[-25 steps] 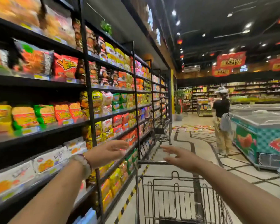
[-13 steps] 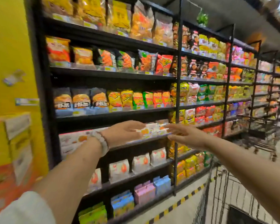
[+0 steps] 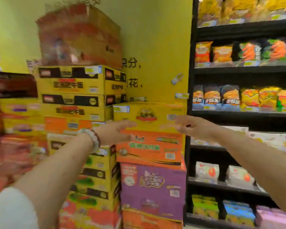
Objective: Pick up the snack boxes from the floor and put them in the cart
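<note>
While both bare arms stretch forward, the left hand [image 3: 114, 132], wearing a beaded bracelet [image 3: 94, 140] at the wrist, hangs with fingers straight and loosely spread, gripping nothing, and the right hand [image 3: 192, 127] mirrors it, fingers relaxed and apart, nothing in them. Between and just beyond the two hands stands a column of stacked cardboard snack boxes: a yellow box [image 3: 149, 115] on top, flat-sided and printed with a round emblem, an orange box [image 3: 149, 147] under it, then a purple box [image 3: 153, 189] with glossy lettering, square-edged and carrying barcode stickers. Whether either hand touches the cardboard, I cannot tell; the picture is smeared. To the left, a taller, rougher pile of yellow cartons [image 3: 73, 90] crowds in, topped by a tilted red-banded carton [image 3: 79, 35]. On the right, a black metal shelf rack [image 3: 243, 68] holds crinkly snack bags [image 3: 221, 96]. Behind everything is a smooth yellow wall [image 3: 155, 38] with dark characters.
</note>
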Demonstrator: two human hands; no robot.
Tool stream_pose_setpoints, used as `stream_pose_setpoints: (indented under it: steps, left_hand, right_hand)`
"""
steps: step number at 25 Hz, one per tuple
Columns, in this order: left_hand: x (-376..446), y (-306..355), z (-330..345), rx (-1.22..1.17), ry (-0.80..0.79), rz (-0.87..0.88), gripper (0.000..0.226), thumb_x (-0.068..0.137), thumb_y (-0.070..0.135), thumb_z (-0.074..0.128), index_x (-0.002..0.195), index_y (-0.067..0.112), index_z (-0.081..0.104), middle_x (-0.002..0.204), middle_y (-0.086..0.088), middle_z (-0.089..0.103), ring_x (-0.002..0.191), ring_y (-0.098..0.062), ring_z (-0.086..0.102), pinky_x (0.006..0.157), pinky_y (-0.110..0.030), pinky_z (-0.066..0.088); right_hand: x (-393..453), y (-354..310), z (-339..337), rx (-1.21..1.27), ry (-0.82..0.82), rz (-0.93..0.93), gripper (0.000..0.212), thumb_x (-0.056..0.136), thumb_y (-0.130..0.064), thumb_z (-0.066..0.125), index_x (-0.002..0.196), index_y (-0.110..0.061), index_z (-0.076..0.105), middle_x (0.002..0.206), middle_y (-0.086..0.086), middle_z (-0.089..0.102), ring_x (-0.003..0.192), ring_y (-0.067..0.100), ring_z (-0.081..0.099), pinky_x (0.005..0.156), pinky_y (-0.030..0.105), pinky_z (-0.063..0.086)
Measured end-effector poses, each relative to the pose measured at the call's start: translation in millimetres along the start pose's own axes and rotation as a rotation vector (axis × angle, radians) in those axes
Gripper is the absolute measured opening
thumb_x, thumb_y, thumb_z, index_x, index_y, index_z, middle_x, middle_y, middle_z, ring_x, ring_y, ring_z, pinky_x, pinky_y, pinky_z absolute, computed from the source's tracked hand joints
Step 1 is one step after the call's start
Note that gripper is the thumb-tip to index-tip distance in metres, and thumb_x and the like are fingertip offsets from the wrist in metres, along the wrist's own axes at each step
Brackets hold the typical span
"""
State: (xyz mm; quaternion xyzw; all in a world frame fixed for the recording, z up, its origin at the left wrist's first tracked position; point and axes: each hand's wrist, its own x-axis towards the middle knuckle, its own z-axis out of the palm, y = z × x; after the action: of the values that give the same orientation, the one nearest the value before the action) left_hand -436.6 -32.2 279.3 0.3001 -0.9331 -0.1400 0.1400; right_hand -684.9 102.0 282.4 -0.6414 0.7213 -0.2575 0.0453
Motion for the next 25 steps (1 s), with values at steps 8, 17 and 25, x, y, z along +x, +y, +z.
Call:
stream_pose_setpoints:
  steps: [8, 17, 25]
  left_hand:
    - [-187.5, -197.2, -95.5, 0.187, 0.08, -0.436, 0.055, 0.093, 0.034, 0.053, 0.143, 0.034, 0.03, 0.15, 0.007, 0.03, 0.131, -0.012, 0.038, 0.093, -0.014, 0.031]
    - [-308.7, -407.3, -112.6, 0.204, 0.223, -0.796, 0.054, 0.091, 0.026, 0.057, 0.141, 0.019, 0.036, 0.146, -0.004, 0.037, 0.132, -0.016, 0.036, 0.093, -0.013, 0.025]
    - [-380.4, -593.8, -82.3, 0.049, 0.249, -1.084, 0.063, 0.085, 0.036, 0.064, 0.139, 0.015, 0.04, 0.143, -0.009, 0.041, 0.129, -0.022, 0.041, 0.107, -0.027, 0.029]
  right_hand:
    - [125.5, -204.1, 186.3, -0.122, -0.308, -0.391, 0.056, 0.096, -0.039, 0.049, 0.147, -0.03, 0.029, 0.153, -0.005, 0.031, 0.139, 0.015, 0.031, 0.106, 0.021, 0.025]
    - [278.2, -396.0, 397.9, -0.079, -0.526, -0.754, 0.054, 0.097, -0.043, 0.045, 0.147, -0.03, 0.03, 0.154, -0.006, 0.029, 0.138, 0.016, 0.033, 0.106, 0.021, 0.025]
    - [360.2, -531.5, 600.7, 0.019, -0.72, -0.905, 0.053, 0.095, -0.039, 0.047, 0.145, -0.024, 0.036, 0.151, 0.004, 0.036, 0.135, 0.02, 0.037, 0.106, 0.024, 0.026]
